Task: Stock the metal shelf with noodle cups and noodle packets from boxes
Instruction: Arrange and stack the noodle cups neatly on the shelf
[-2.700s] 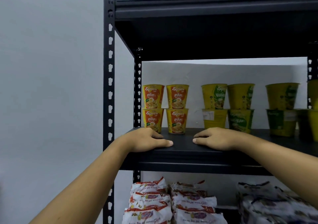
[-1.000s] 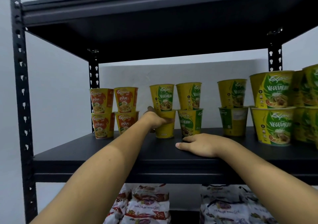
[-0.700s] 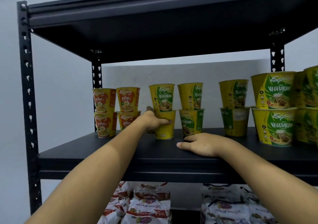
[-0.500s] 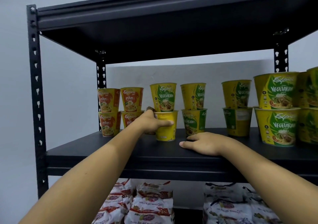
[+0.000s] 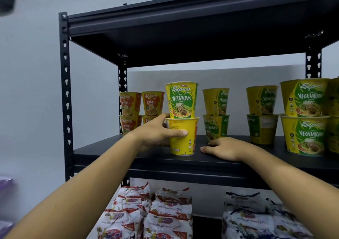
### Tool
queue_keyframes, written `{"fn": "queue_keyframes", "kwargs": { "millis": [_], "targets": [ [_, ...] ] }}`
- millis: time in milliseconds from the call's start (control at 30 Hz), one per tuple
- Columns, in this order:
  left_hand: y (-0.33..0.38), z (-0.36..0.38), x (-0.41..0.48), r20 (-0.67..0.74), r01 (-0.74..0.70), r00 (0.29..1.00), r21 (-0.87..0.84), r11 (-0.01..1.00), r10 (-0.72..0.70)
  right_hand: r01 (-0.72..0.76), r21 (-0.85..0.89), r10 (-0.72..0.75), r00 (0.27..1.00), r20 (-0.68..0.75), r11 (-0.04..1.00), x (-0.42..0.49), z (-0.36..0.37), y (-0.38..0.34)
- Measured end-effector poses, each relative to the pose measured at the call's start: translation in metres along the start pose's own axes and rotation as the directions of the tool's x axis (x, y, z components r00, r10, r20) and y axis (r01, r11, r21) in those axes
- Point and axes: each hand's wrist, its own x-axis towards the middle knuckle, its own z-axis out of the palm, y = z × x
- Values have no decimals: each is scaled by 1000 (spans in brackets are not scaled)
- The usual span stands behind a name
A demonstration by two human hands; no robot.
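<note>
My left hand grips the lower yellow noodle cup of a two-cup stack near the front of the black metal shelf. A yellow-green vegetarian cup stands on top of it. My right hand rests flat on the shelf board just right of that stack, holding nothing. Orange ayam cups stand stacked at the back left. More vegetarian cups stand stacked in twos along the back and right.
Red-and-white noodle packets and blue-and-white packets are piled on the shelf level below. A black perforated post marks the shelf's left front corner. A pale wall lies behind and to the left.
My left hand has drawn the two-cup stack forward from the back row toward the shelf's front edge. My right hand has stayed on the board. The view has shifted left.
</note>
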Motion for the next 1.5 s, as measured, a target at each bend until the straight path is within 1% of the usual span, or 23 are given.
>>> {"fn": "queue_keyframes", "kwargs": {
  "millis": [200,267,300,333,367,433,467,500,533,567,667,733,800,867,933,967,1000,1067,1100,1133,1200,1333,1500],
  "targets": [
    [-4,-3,-17,34,-38,999,-74,997,41,86,96,-70,984,-163,992,-8,-1,-3],
    [-7,-2,-21,39,-46,998,-73,996,49,131,202,-81,968,-238,971,-12,-3,-7],
    [-8,-2,-23,47,-51,997,-64,997,54,154,291,-74,961,-268,944,-12,-5,-9],
    [-11,-3,-23,61,-54,997,-57,997,57,173,406,-61,960,-274,897,-12,-7,-13],
    [-13,-3,-24,73,-54,996,-57,997,58,181,538,-46,966,-256,823,-12,-8,-18],
    [-19,-5,-24,88,-58,994,-76,995,65,170,770,-55,983,-174,615,-10,-7,-29],
    [-22,-5,-23,92,-62,993,-85,994,70,157,841,-78,988,-136,518,-8,-6,-35],
    [-25,-6,-22,93,-68,993,-95,993,77,146,880,-105,988,-110,452,-8,-4,-40],
    [-28,-7,-21,88,-75,992,-110,991,85,139,898,-131,987,-92,418,-8,-1,-45],
    [-30,-9,-21,81,-83,992,-136,987,95,134,902,-156,985,-75,411,-9,2,-49],
    [-36,-13,-22,39,-110,992,-222,969,122,139,888,-203,978,-53,438,-7,9,-52],
    [-38,-17,-24,18,-112,993,-250,962,120,141,892,-197,979,-60,429,-4,12,-48],
    [-40,-19,-24,20,-114,992,-247,962,123,143,899,-178,981,-75,413,-4,13,-45],
    [-42,-20,-23,27,-120,991,-215,969,129,156,888,-159,983,-95,433,-5,14,-44],
    [-41,-23,-24,66,-128,988,-114,985,136,172,861,-129,984,-125,479,-5,16,-44],
    [-38,-26,-25,107,-145,984,7,989,144,179,843,-106,984,-145,507,-5,16,-44],
    [-36,-31,-24,152,-166,979,182,969,140,184,827,-86,983,-163,532,-4,17,-43],
    [-32,-39,-19,205,-184,975,514,838,89,195,802,-66,979,-192,564,-3,19,-43],
    [-32,-42,-17,197,-163,979,614,773,50,200,797,-59,977,-203,569,-4,18,-44],
    [-33,-44,-15,181,-134,983,667,733,15,202,794,-54,976,-209,573,-4,18,-46],
    [-38,-45,-15,175,-106,984,694,712,-24,198,779,-48,976,-211,595,-6,18,-49],
    [-41,-42,-15,184,-103,982,698,708,-38,174,719,8,970,-243,673,-7,17,-52],
    [-40,-39,-16,177,-88,983,696,712,-51,137,684,84,957,-279,717,-5,20,-52]
  ]
}}
